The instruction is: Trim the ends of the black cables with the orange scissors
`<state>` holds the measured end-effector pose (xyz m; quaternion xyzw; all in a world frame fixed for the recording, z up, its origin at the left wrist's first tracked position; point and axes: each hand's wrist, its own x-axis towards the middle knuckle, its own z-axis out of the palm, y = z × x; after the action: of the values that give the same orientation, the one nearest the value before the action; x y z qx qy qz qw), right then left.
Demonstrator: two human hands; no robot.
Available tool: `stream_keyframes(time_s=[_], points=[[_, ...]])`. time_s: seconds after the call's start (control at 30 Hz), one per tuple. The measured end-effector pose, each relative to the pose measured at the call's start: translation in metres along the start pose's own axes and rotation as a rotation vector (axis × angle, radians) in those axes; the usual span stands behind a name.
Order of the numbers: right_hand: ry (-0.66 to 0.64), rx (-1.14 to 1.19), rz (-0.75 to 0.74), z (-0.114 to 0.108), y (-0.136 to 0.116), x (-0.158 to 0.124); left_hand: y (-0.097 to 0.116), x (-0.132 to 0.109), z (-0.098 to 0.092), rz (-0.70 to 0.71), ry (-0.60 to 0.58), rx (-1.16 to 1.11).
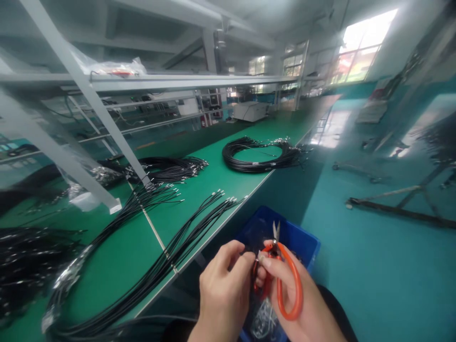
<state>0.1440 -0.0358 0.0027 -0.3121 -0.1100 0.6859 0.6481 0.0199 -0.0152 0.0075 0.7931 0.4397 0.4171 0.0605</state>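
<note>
Over the blue bin, my right hand (pixel 294 289) holds a pair of red-handled scissors (pixel 295 299), with one large loop lying across the palm side. The short blades point up and stand slightly apart. My right thumb and forefinger are pinched together near the left hand's fingertips. My left hand (pixel 225 285) is closed in a pinch beside it, fingers curled. Something small and pale shows between the two hands' fingertips, too small to name. The blue bin (pixel 311 240) beneath is partly hidden by both hands; whitish, tangled scraps (pixel 263 320) lie in it.
Left of my hands runs a long green-topped workbench (pixel 210 178). Bundled black cables (pixel 156 266) with metal ends curve along its front edge; a coiled bundle (pixel 249 166) lies farther along. Slanted white shelf posts (pixel 89 95) rise from the bench. Wheeled stands (pixel 399 204) are at right.
</note>
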Motion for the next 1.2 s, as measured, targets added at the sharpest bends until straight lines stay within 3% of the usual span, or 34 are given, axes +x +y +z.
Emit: stream_keyframes(time_s=[0.1, 0.27, 0.4, 0.47, 0.57, 0.83, 0.97, 1.2], points=[[0.013, 0.016, -0.02, 0.0, 0.001, 0.001, -0.002, -0.002, -0.002, -0.173, 0.009, -0.136], [-0.024, 0.003, -0.016, 0.001, 0.002, 0.0, 0.008, -0.002, 0.001, -0.48, -0.23, -0.697], [-0.012, -0.026, -0.026, 0.001, 0.003, 0.003, 0.01, -0.002, 0.008, -0.602, -0.198, -0.831], [0.051, -0.115, -0.089, 0.0, 0.002, 0.004, 0.006, -0.003, 0.01, -0.64, -0.194, -0.885], [0.156, -0.359, -0.32, -0.002, 0.001, 0.004, -0.001, -0.004, 0.013, -0.706, -0.217, -0.955], [0.125, -0.985, -0.794, -0.011, 0.007, 0.005, 0.002, 0.0, 0.012, -0.752, -0.25, -1.008], [0.141, -1.099, -0.884, -0.015, 0.008, 0.007, 0.001, -0.001, 0.01, -0.742, -0.251, -0.991], [-0.001, -1.232, -1.128, -0.018, 0.006, 0.008, 0.002, -0.002, 0.009, -0.717, -0.242, -0.994]])
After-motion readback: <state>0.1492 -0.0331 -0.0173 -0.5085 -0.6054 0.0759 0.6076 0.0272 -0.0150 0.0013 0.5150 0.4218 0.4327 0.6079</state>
